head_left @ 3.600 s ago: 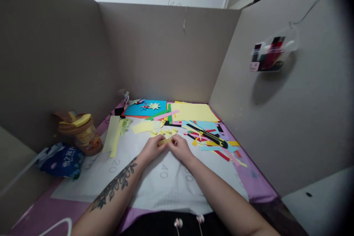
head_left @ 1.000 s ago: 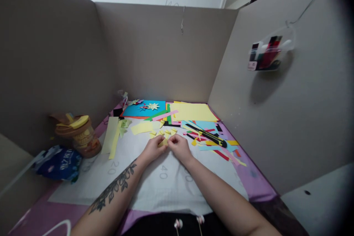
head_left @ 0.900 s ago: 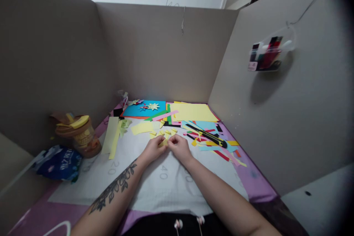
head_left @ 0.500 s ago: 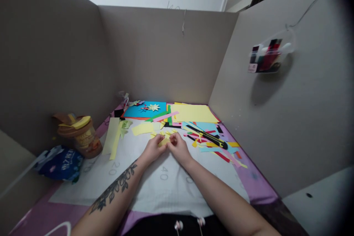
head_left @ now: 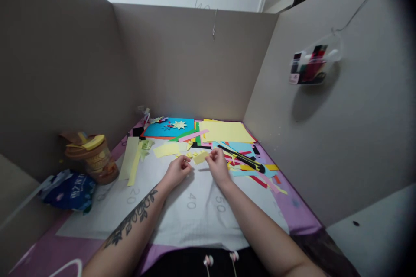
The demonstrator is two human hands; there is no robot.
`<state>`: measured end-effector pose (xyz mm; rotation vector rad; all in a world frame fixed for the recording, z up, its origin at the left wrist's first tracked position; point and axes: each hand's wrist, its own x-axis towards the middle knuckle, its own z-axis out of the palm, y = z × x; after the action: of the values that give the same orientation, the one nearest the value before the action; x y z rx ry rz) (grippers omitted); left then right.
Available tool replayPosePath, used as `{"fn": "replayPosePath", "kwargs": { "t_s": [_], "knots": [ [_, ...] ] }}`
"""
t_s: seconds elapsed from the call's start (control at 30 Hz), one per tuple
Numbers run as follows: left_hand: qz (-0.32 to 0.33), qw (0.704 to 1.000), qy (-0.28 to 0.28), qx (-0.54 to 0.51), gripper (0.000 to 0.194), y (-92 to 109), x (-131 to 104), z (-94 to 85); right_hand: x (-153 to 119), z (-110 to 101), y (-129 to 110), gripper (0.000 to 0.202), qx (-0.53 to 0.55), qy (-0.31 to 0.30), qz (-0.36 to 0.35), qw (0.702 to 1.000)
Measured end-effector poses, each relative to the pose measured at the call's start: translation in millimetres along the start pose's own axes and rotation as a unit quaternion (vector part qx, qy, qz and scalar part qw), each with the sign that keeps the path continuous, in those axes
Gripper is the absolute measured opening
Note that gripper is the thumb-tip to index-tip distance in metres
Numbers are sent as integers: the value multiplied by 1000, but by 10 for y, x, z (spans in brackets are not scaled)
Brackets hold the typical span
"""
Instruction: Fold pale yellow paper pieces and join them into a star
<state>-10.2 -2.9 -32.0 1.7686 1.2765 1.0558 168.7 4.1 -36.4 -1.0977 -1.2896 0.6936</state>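
Note:
A small yellow paper piece (head_left: 200, 158) is pinched at its right edge between the thumb and fingers of my right hand (head_left: 219, 168). It is held up a little above the white mat (head_left: 169, 220). To the left, apart from that piece, my left hand (head_left: 177, 171) has its fingers curled in towards the thumb; whether anything small is between the tips I cannot make out. Just beyond my fingers lie small folded yellow paper bits (head_left: 190, 155), partly hidden. A pale yellow paper rectangle (head_left: 166, 150) rests on the mat behind my left hand.
A black and yellow utility knife (head_left: 242, 159) lies across colored paper strips (head_left: 260, 180) at right. Behind are yellow sheets (head_left: 227, 131) and a paper star (head_left: 179, 125) on a blue sheet (head_left: 156, 130). A brown cup (head_left: 100, 160) and a blue packet (head_left: 69, 191) stand left. Grey panels surround the table.
My hands, together before, have moved apart. The yellow piece is now in my right hand alone, which has gone slightly up and right; my left hand has drawn off left.

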Motion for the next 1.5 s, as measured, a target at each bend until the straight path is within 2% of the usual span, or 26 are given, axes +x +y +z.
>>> {"fn": "replayPosePath", "kwargs": {
  "t_s": [0.1, 0.17, 0.27, 0.37, 0.4, 0.5, 0.57, 0.73, 0.9, 0.97, 1.03, 1.13, 1.2, 1.43, 1.5],
  "knots": [
    [13, 1000, 8, -4, 43, 12, -6, -11, -31, -6, -40, 15, -28, -13, -14, 999],
    [11, 1000, -13, -10, 49, 18, -8, -2, -77, 29, -70, 14, -45, -42, -21, 998],
    [-1, 999, -41, -20, 34, 23, -5, 13, -137, 106, -92, 21, -12, -58, -22, 998],
    [11, 999, -12, -48, 28, 33, 2, 18, -160, 163, -97, 42, 33, -59, 2, 998],
    [16, 998, -4, -61, 28, 38, 3, 19, -164, 174, -102, 41, 20, -74, 6, 997],
    [17, 997, 2, -77, 31, 60, -2, 26, -172, 187, -132, 13, -48, -119, 3, 992],
    [12, 997, -4, -77, 31, 76, -12, 26, -174, 184, -151, 4, -49, -124, 11, 991],
    [19, 999, -24, -27, 30, 120, -32, 6, -120, 134, -118, 8, 7, -101, 63, 993],
    [43, 998, -3, 40, 26, 113, -30, -26, 11, -16, -68, 17, 39, -73, 55, 995],
    [48, 995, 15, 87, 26, 78, -19, -61, 41, -109, -90, 19, 44, -44, 36, 997],
    [41, 991, 35, 125, 25, 38, -7, -101, 30, -188, -133, 16, 25, -28, -24, 999],
    [35, 988, 48, 140, 26, -4, 2, -138, -51, -219, -197, 13, -51, -77, -157, 983],
    [40, 988, 47, 140, 26, -15, 0, -137, -112, -183, -218, 12, -87, -98, -207, 969],
    [29, 988, 21, 148, 28, 14, -25, -108, -174, -52, -161, 11, -170, -156, -243, 942],
    [44, 989, 4, 140, 32, 46, -38, -119, -173, -49, -132, 11, -216, -170, -249, 929]
  ]
}}
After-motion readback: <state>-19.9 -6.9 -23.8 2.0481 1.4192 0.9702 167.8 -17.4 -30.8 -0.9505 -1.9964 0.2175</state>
